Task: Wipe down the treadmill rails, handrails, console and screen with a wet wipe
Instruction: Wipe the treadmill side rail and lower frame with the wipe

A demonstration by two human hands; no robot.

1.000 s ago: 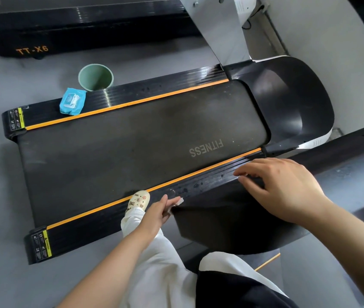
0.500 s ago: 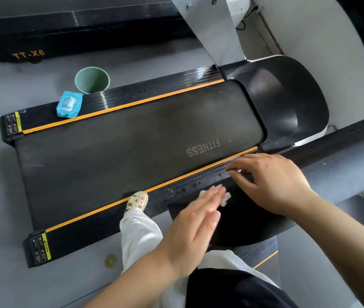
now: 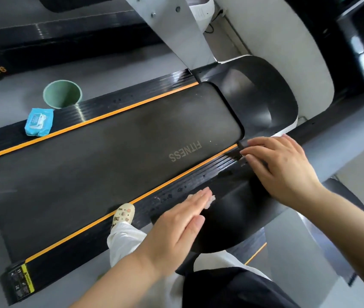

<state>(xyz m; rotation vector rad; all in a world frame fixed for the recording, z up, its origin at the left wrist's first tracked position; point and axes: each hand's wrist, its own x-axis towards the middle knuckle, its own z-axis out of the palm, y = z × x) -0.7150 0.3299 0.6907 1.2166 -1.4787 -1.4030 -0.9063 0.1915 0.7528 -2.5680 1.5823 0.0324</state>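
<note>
Left hand (image 3: 176, 227), fingers straight, presses a white wet wipe (image 3: 211, 200) flat on a dark curved panel beside the near treadmill rail (image 3: 176, 183). Right hand (image 3: 281, 167), fingers relaxed, rests further along that rail. On the far rail (image 3: 110, 105) lies a blue wipe packet (image 3: 39, 122), a green bin (image 3: 62, 94) just behind.

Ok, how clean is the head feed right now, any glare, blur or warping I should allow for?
Head view: daylight glare streaks the far rail and motor cover; wide-angle warp bows the belt edges; the left hand and wipe are slightly soft; the right hand shades the near rail.
</note>
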